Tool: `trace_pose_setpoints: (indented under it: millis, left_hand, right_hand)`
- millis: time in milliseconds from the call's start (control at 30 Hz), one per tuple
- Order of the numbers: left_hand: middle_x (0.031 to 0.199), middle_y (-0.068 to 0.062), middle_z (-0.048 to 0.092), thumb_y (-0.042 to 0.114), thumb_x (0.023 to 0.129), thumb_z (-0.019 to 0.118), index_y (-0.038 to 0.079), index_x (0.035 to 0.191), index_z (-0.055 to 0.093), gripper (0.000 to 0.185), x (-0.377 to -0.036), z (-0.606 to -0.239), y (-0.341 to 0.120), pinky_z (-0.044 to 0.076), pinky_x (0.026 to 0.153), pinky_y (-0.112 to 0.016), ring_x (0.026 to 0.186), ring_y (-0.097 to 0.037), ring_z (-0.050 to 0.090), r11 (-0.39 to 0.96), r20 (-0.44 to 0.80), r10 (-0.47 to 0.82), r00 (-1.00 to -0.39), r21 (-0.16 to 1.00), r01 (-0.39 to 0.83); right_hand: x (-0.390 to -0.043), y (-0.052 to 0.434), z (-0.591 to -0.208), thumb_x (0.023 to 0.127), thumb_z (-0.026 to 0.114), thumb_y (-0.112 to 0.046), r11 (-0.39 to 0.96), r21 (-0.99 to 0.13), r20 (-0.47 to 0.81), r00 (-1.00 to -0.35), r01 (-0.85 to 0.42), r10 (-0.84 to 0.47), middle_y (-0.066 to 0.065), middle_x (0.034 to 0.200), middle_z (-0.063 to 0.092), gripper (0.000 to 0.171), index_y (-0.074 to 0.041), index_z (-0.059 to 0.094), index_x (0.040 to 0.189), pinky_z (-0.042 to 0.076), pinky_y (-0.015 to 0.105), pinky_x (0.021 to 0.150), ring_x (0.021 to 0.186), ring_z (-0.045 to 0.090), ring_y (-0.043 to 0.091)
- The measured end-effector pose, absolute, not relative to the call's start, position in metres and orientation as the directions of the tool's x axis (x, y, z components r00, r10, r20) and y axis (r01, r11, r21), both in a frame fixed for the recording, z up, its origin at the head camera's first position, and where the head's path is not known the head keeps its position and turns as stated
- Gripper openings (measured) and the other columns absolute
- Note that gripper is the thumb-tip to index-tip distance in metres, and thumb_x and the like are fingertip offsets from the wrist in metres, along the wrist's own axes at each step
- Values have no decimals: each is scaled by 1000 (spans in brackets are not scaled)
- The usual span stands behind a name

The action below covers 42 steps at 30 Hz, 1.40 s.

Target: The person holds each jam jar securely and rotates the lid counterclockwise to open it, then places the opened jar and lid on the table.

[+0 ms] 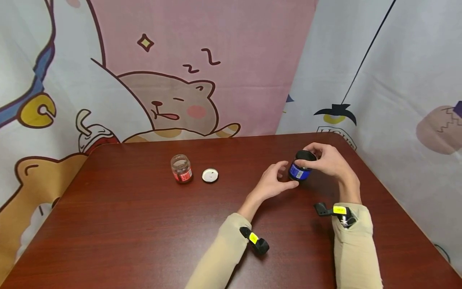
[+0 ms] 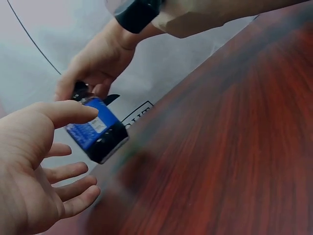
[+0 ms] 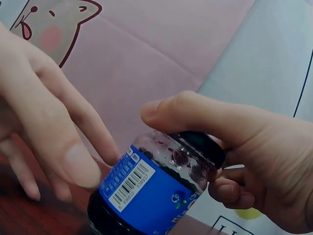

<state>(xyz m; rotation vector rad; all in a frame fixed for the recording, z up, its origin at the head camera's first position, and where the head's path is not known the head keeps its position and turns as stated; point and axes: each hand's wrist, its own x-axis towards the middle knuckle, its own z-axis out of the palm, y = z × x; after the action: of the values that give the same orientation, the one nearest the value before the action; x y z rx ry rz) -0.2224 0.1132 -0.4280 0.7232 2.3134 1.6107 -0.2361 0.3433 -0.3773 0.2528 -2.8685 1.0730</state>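
Observation:
A small jar with a blue label (image 1: 298, 171) and dark contents is tilted over the right part of the table. My right hand (image 1: 326, 159) grips its black lid (image 1: 306, 155) from above, thumb and fingers curled round the rim (image 3: 200, 147). My left hand (image 1: 275, 181) is beside the jar with its fingers relaxed and spread. Its thumb (image 2: 68, 111) touches the blue label (image 2: 93, 131). Whether the jar's base touches the wood is unclear.
A small lidless glass jar with a red label (image 1: 181, 168) stands left of centre on the dark wooden table (image 1: 144, 228), with a white lid (image 1: 210, 175) lying flat beside it. Cartoon-printed cloth (image 1: 202, 60) hangs behind and to the right.

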Motion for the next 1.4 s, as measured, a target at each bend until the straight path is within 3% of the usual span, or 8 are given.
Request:
trace_pose_setpoints:
  millis: [233, 733, 1400]
  left_hand:
    - [135, -3, 55, 32, 90, 78, 15, 151, 44, 72, -219, -428, 120, 47, 92, -25, 114, -18, 56, 249, 96, 516, -852, 934, 256]
    - [139, -2, 58, 32, 91, 76, 15, 147, 48, 65, -219, -426, 128, 46, 100, -28, 121, -12, 56, 173, 226, 420, -879, 931, 322]
    - [130, 1, 60, 37, 85, 82, 15, 139, 54, 65, -211, -408, 122, 48, 95, -28, 114, -11, 56, 166, 313, 297, -902, 914, 371]
  right_hand:
    - [-236, 338, -373, 83, 83, -39, 724, -660, 145, -979, -202, -141, 10, 93, 66, 50, -4, 67, 114, 49, 36, 71, 83, 57, 27]
    - [-232, 323, -355, 81, 85, -33, 696, -669, 166, -965, -260, -201, 7, 90, 67, 41, -7, 69, 109, 48, 32, 67, 78, 59, 23]
    - [-224, 299, -334, 78, 88, -25, 640, -679, 264, -933, -360, -244, 5, 86, 68, 33, -10, 71, 102, 50, 30, 64, 74, 63, 22]
